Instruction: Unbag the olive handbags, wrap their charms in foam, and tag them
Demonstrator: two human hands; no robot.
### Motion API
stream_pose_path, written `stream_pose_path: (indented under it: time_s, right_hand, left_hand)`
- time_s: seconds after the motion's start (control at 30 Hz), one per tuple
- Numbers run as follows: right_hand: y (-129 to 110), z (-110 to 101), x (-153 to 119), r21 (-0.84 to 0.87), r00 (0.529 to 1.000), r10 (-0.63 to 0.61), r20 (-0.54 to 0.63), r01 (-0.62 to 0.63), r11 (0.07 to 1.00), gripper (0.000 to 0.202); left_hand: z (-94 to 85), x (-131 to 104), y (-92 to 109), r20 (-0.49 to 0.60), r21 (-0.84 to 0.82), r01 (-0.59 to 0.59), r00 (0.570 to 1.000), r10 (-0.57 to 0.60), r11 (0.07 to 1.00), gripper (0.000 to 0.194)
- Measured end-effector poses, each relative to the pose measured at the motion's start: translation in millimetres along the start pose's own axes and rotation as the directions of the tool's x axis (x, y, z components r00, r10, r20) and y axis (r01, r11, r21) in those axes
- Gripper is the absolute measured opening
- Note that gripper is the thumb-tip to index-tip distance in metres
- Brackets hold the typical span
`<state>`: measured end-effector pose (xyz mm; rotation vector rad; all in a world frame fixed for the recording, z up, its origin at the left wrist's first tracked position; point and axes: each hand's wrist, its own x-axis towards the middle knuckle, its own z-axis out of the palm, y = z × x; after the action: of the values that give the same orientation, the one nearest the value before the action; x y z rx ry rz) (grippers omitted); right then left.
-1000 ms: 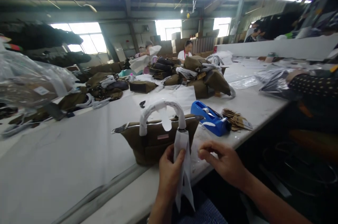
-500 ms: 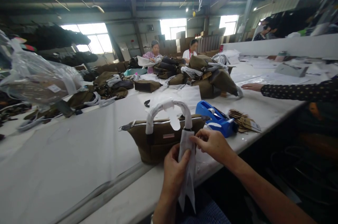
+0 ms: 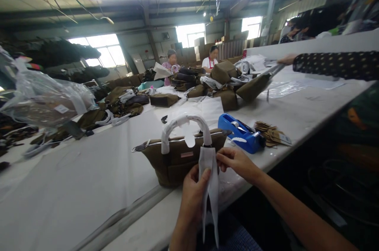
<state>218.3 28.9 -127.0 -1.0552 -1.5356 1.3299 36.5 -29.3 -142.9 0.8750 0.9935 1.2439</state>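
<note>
An olive-brown handbag (image 3: 174,168) stands upright at the table's near edge, its arched handle (image 3: 186,118) wrapped in white. From the handle's right base hangs a strip of white wrapping paper (image 3: 207,160), split below into two pointed tails. My left hand (image 3: 194,188) is closed on this paper, thumb in front and fingers behind. At the paper's right edge, my right hand (image 3: 238,164) is closed in a pinch; its fingertips are partly hidden. Just beyond the bag sits a blue tape dispenser (image 3: 245,136).
Brown tags (image 3: 271,132) lie beside the dispenser. Piled olive bags (image 3: 225,99) fill the table's far side, where a person's dotted sleeve (image 3: 334,64) reaches in from the right. At left is a clear plastic bag (image 3: 50,93). Two people stand beyond the pile.
The other person's hand at right has risen from the tabletop and now pulls up a bag at the pile's edge by its handle. The paper's tails hang wider apart; my hands barely moved.
</note>
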Motion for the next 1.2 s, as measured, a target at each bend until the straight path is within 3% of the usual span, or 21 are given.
stream_pose_path:
  time_s: [0.13, 0.33, 0.43, 0.6, 0.77, 0.87, 1.0, 1.2]
  right_hand:
    - [3.8, 1.0, -2.8, 0.063, 1.0, -0.017, 0.012, 0.016, 0.998, 0.047]
    - [6.9, 13.6, -1.5, -0.156, 0.989, -0.115, -0.092, 0.099, 0.983, 0.024]
    - [4.5, 22.7, -0.9, -0.184, 0.98, -0.154, -0.127, 0.129, 0.974, 0.016]
    - [0.4, 25.5, -10.2, -0.268, 0.972, -0.12, -0.203, 0.063, 0.961, 0.019]
    - [1.1, 24.5, -22.8, -0.062, 0.936, -0.037, -0.351, 0.016, 0.998, 0.037]
    - [-3.6, 27.8, -20.5, 0.047, 0.955, -0.004, -0.296, 0.019, 0.999, 0.043]
    - [-10.4, 29.6, -14.2, 0.055, 0.962, -0.028, -0.27, 0.045, 0.997, 0.041]
    - [-3.5, 23.8, -21.6, 0.351, 0.947, 0.124, -0.297, -0.012, 0.936, 0.048]
  left_hand:
    - [1.6, -1.8, 4.8, 0.023, -0.069, 0.056, 0.998, -0.054, 0.996, 0.051]
    - [4.8, -1.7, 7.4, 0.1, -0.147, 0.133, 0.988, -0.12, 0.98, 0.054]
    - [6.9, -1.0, 5.6, 0.119, -0.162, 0.158, 0.983, -0.14, 0.974, 0.051]
    - [7.0, -2.8, 4.4, 0.078, -0.128, 0.108, 0.992, -0.099, 0.986, 0.049]
    - [9.6, -4.0, 1.0, 0.02, -0.028, 0.041, 0.999, -0.04, 0.999, 0.044]
    - [13.0, -2.8, -1.2, -0.01, 0.034, -0.023, 1.0, 0.023, 0.999, 0.044]
    - [15.4, -1.5, -0.8, -0.031, 0.087, -0.066, 0.997, 0.069, 0.994, 0.046]
    - [13.4, -3.1, 0.9, -0.021, 0.064, -0.041, 0.999, 0.043, 0.997, 0.043]
